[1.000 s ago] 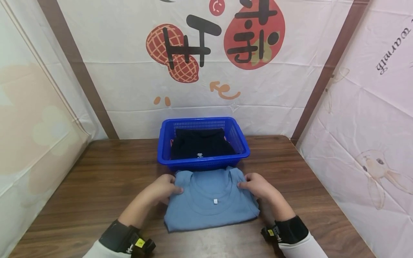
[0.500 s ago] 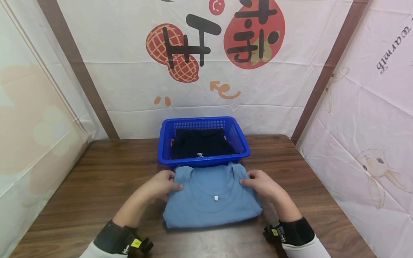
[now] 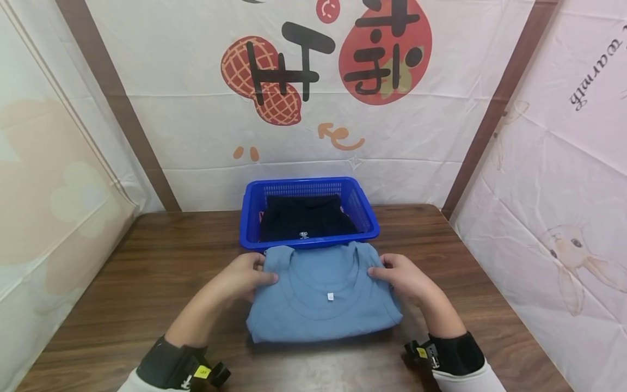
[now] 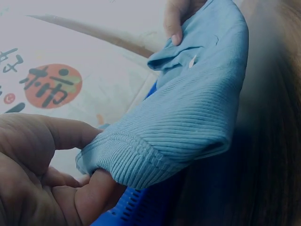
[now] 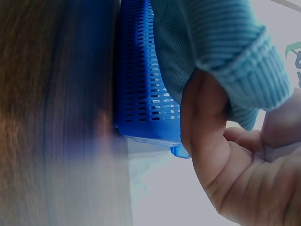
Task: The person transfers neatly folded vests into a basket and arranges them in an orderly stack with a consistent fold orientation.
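A folded light-blue ribbed shirt [image 3: 323,310] with a small white tag hangs between my two hands, above the table and just in front of the basket. My left hand [image 3: 247,275] pinches its left shoulder edge, thumb on top and fingers underneath; the left wrist view shows the ribbed fabric [image 4: 174,117] between thumb and fingers. At the opposite edge my right hand [image 3: 404,275] pinches the shirt the same way, and in the right wrist view its fingers curl under the cloth [image 5: 225,42]. The shirt's underside is mostly hidden in the head view.
A blue plastic basket [image 3: 247,218] with perforated sides stands at the back of the brown wooden table [image 3: 186,245]. Inside lies a folded black garment [image 3: 306,218] with a small white print. Printed white cloth hangs [image 3: 196,125] behind the table and at both sides.
Both hands have raised the blue shirt and carried it slightly forward, so its upper edge now overlaps the basket's front side. The basket and black garment have stayed in place.
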The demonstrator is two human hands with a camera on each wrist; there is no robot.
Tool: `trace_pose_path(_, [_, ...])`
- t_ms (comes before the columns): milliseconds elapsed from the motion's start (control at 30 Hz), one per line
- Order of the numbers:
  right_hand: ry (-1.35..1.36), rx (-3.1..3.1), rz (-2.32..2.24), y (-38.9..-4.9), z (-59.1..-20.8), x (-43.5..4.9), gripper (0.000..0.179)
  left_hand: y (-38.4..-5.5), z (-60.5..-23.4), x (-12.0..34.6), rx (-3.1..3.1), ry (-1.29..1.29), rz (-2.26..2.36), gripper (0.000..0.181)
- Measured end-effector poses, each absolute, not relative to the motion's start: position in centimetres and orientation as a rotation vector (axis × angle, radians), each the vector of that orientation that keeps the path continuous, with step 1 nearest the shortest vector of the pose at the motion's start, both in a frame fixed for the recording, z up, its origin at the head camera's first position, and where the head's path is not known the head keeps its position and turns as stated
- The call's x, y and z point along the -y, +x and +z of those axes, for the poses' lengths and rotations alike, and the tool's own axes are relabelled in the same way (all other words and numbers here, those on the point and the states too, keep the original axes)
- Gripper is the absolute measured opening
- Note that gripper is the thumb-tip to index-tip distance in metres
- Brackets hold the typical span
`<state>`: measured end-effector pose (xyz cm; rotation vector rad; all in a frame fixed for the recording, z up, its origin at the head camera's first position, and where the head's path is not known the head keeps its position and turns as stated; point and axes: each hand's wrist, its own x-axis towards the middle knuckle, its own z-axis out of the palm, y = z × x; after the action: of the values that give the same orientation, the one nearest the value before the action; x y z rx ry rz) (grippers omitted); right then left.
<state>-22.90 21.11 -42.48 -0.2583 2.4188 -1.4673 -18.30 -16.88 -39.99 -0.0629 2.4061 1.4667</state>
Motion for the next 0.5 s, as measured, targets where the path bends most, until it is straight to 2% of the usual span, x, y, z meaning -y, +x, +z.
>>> trace_pose_path(500, [-0.260,-2.333,-1.541,-22.2,-40.8,-21.6,0.033,-16.9,-37.5,17.3,-2.313,0.002,1.578,0.048])
